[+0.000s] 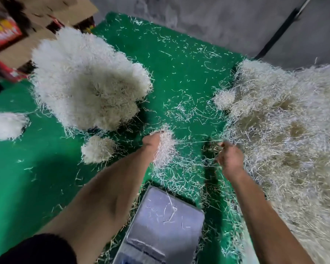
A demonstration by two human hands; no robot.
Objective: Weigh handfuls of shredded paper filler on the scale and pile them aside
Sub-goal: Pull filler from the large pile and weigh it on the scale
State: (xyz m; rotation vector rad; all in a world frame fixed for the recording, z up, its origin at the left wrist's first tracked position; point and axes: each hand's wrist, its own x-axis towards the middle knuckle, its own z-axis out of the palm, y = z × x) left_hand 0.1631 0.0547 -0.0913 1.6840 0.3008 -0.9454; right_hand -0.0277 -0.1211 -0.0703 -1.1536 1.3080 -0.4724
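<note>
Nearby, cardboard boxes (17, 40) beyond shredded pile (88, 77).

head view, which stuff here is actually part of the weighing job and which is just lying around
Part of the job:
- handful of filler gripped in the left hand
- right hand pinching strands
- scale, only stray strands on it
- loose heap on the right
- big pile and small clump on the left

Just lying about:
- cardboard boxes
- black pole
- scattered strands on the green mat
</note>
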